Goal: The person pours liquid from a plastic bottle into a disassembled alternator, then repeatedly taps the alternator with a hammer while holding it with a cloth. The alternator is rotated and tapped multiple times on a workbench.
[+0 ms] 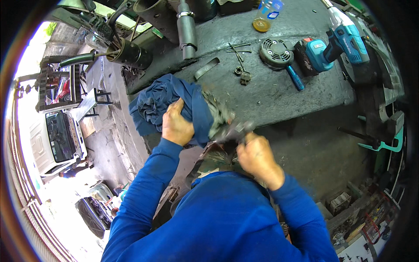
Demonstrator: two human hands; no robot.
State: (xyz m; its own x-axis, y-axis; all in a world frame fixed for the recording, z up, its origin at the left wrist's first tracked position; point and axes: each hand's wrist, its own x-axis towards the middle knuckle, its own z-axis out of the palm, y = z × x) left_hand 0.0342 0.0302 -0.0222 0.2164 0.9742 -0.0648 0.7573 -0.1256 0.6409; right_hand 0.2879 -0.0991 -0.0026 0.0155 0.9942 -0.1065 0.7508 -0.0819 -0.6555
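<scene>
My left hand is closed on a bundled dark blue cloth at the near edge of the workbench, pressing it against a grey metal part. The cloth wraps the part's left side, so much of that part is hidden. On its right, my right hand is closed round a dark metal tool whose end meets or nearly meets the part. Motion blurs the tool and the right hand, so I cannot make out the tool's kind.
On the bench lie a curved metal strip, long bolts, a round vented black cover, a blue-handled screwdriver and a cordless impact wrench. A bottle stands behind; a tool pot is left.
</scene>
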